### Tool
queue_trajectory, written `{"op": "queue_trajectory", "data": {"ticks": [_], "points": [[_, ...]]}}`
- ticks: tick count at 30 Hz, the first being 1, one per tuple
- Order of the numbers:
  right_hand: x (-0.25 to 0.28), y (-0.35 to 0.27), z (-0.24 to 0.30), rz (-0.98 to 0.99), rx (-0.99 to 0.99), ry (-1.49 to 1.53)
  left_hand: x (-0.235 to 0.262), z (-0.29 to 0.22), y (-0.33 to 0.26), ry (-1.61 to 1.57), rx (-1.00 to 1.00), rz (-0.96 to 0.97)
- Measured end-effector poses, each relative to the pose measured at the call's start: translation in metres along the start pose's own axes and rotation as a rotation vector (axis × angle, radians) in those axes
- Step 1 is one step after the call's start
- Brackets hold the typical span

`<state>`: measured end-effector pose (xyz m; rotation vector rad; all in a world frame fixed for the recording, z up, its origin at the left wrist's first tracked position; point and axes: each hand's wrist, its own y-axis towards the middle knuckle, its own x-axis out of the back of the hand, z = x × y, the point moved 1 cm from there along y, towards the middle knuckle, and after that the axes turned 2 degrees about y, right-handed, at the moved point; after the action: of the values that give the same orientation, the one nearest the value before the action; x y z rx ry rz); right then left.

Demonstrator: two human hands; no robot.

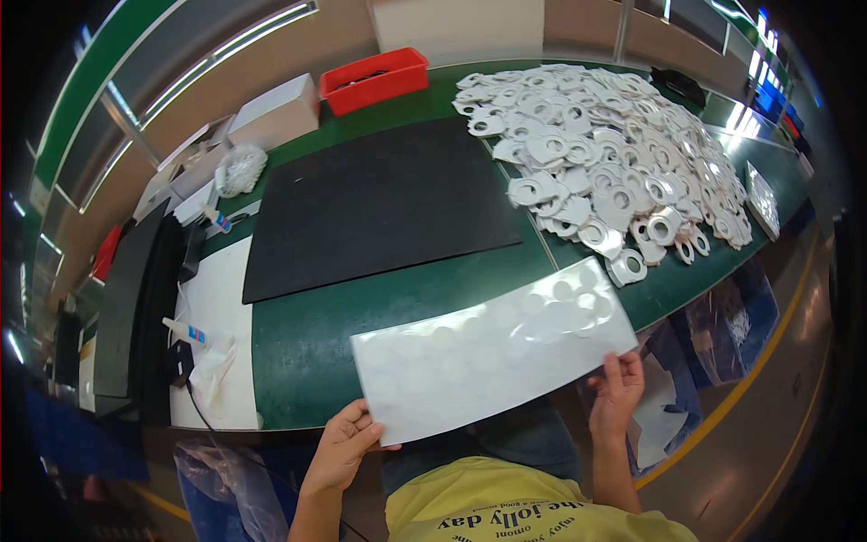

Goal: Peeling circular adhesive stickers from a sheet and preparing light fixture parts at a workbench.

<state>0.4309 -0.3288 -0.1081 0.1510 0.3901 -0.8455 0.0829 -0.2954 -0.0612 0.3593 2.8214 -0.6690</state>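
Note:
A wide white sheet (pixel 488 352) with faint round shapes on its glossy face is stretched between my hands over the near edge of the green table (pixel 307 348). My left hand (pixel 348 438) pinches its lower left corner, thumb on top. At the lower right corner my right hand (pixel 619 387) grips it with fingers closed on the edge. Beyond the sheet lies a flat black mat (pixel 384 203). To the right of the mat spreads a big heap of white ring-shaped pieces (pixel 623 194), the nearest of them close to the sheet's upper right corner.
A red bin (pixel 375 81) and a white box (pixel 275 113) stand at the back. On the left are small glue bottles (pixel 185 331), a crumpled bag (pixel 241 172) and a black cable (pixel 194 402). Plastic-lined blue bins (pixel 731 316) sit below the table's right edge.

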Motion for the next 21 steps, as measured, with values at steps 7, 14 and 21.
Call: {"op": "queue_trajectory", "data": {"ticks": [7, 14, 21], "points": [[-0.045, 0.013, 0.066, 0.120, 0.169, 0.172, 0.013, -0.046, 0.003, 0.022, -0.121, 0.035], [-0.104, 0.006, 0.129, 0.343, 0.341, 0.287, -0.035, -0.067, 0.016, -0.185, -0.007, 0.317], [-0.122, -0.027, 0.148, 1.325, -0.073, 0.548, -0.067, -0.086, 0.049, -0.755, 0.056, 0.623]]}}
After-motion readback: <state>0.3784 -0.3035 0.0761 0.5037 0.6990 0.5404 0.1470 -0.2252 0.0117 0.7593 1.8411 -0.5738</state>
